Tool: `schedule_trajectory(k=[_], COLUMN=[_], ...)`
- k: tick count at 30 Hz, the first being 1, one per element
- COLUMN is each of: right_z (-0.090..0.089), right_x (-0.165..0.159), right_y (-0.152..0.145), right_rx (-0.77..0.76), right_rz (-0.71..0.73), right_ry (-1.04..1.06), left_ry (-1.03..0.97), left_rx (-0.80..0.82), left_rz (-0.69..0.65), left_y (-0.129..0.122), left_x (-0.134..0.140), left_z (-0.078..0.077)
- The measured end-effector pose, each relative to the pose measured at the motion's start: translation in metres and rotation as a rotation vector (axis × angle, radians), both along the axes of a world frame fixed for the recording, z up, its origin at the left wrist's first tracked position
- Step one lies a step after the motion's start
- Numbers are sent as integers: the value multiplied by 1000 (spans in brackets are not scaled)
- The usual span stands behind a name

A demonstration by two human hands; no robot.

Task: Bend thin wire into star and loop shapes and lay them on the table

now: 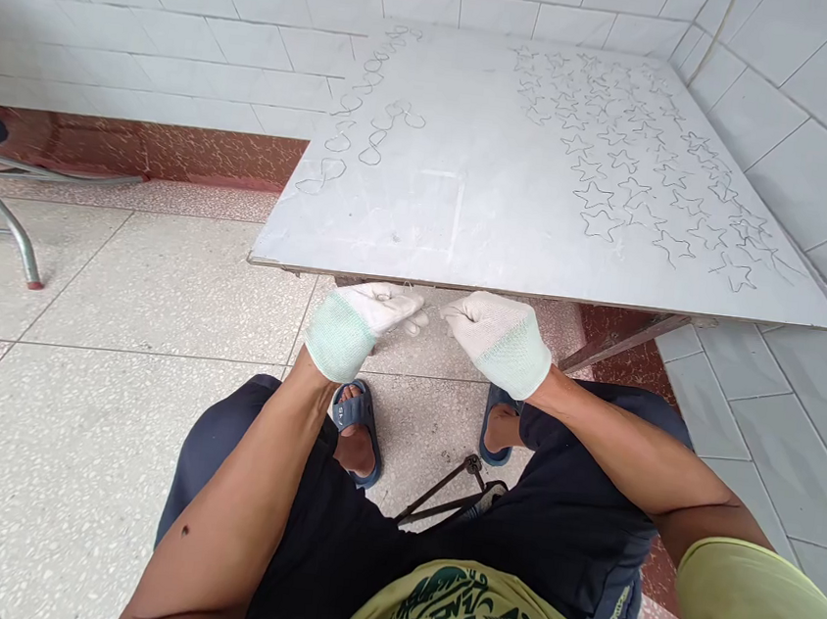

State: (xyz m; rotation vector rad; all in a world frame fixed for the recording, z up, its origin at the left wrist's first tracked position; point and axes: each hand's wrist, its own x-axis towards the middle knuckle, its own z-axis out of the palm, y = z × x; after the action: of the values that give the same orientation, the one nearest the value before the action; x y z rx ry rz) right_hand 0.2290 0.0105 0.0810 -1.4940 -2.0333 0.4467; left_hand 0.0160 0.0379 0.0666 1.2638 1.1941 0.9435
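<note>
My left hand (381, 318), in a white glove with a pale green cuff, is pinched just in front of the table edge. A thin wire (408, 286) curves up above its fingers. Facing it, my right hand (493, 336) wears a matching glove and is also closed in a pinch. The wire seems to run faintly across the small gap between the fingertips, though it is too fine to follow fully. Bent wire stars (600, 223) lie in rows on the right of the white tabletop (362, 235). Looped wire shapes (371, 154) lie on its left.
Tiled walls (283, 0) stand behind and right of the table. A wooden table leg (621, 343) slants below the top. A metal stool leg (12, 228) is at far left. Sandalled feet (356, 432) and a dark folding frame (443, 490) are beneath me on the speckled floor.
</note>
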Motion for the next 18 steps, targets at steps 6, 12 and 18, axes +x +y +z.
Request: schedule_trajectory(k=[6, 12, 18], right_z=[-4, -5, -2], right_x=[-4, -7, -4], right_y=[-4, -7, -4], right_rx=[39, 20, 0], right_rz=[-6, 8, -56], right_ry=[4, 42, 65], left_ry=[-93, -114, -99], left_rx=[16, 46, -25], left_rz=[97, 183, 61], left_y=[-7, -15, -8], left_x=[16, 24, 18], left_z=[1, 3, 2])
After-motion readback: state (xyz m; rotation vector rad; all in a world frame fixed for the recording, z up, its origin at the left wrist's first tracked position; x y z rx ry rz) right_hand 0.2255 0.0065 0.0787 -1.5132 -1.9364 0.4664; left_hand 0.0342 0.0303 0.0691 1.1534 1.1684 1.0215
